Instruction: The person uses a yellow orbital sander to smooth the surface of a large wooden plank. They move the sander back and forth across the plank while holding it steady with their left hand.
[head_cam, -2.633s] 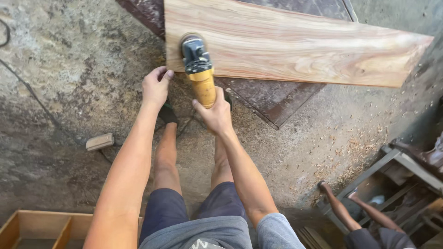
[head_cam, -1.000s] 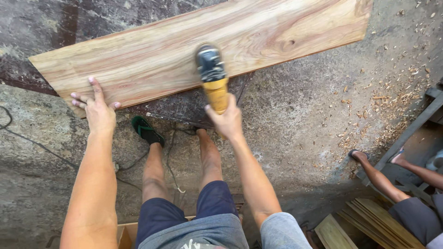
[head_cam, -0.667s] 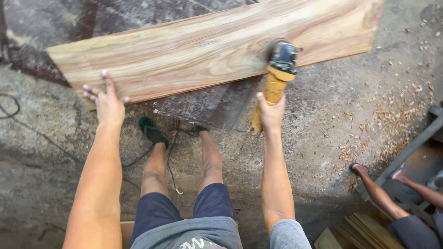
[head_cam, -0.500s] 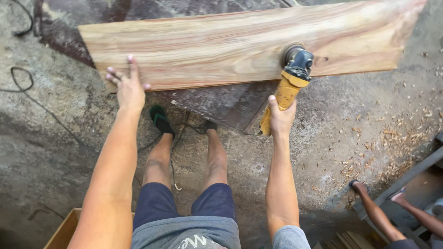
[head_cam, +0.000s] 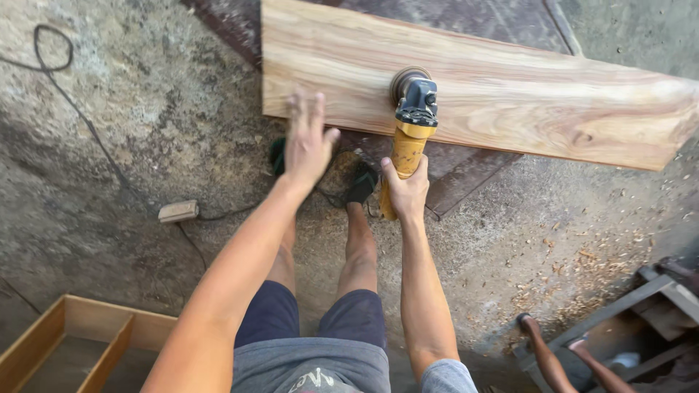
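Rough concrete floor, long wooden plank lying flat across it. Right hand clenched on yellow angle grinder, disc on plank's near edge. Left hand released, fingers spread just beside disc (risky if grinder kicks). Trailing black cable near feet, possible snag.

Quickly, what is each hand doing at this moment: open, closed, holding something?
Left hand: open, fingers spread, blurred, at the long wooden plank.
Right hand: closed on the yellow-handled power sander.
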